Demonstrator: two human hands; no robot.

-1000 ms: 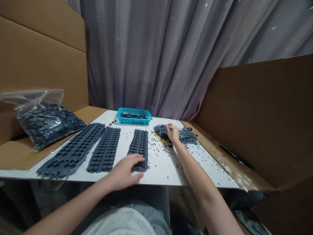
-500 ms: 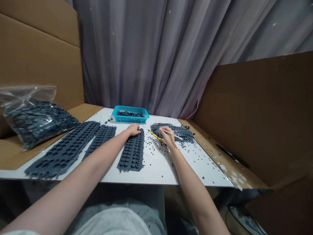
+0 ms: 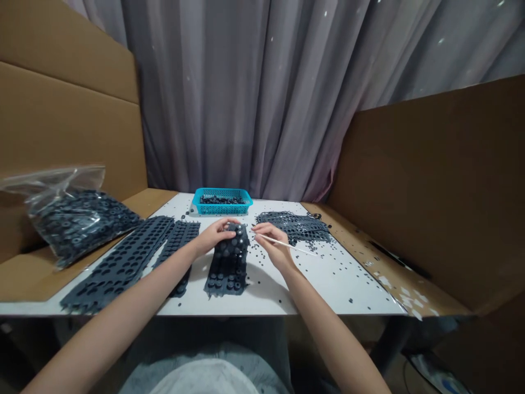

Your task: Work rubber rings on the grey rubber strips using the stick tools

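My left hand [image 3: 216, 234] grips the far end of a dark rubber sheet [image 3: 225, 282] studded with rows of round pieces. That end is lifted and curled back toward me, while the near end lies on the white table. My right hand [image 3: 274, 243], just right of the raised end, pinches a thin white stick [image 3: 293, 247] that slants down to the right. A small gap shows between its fingertips and the sheet. What the fingertips may hold besides the stick is too small to make out.
At the back stands a blue basket [image 3: 222, 208] of small dark rings. Left lie sheets with holes [image 3: 118, 262] and a studded sheet [image 3: 178, 246], beside a clear bag [image 3: 82, 221] of rings. Punched sheets [image 3: 295, 225] and scattered bits lie right. Cardboard walls [image 3: 430, 191] flank the table [image 3: 262, 298].
The far end of the rubber sheet has come up off the table in my left hand and curled back. A yellow tool seen by my right hand earlier is no longer visible.
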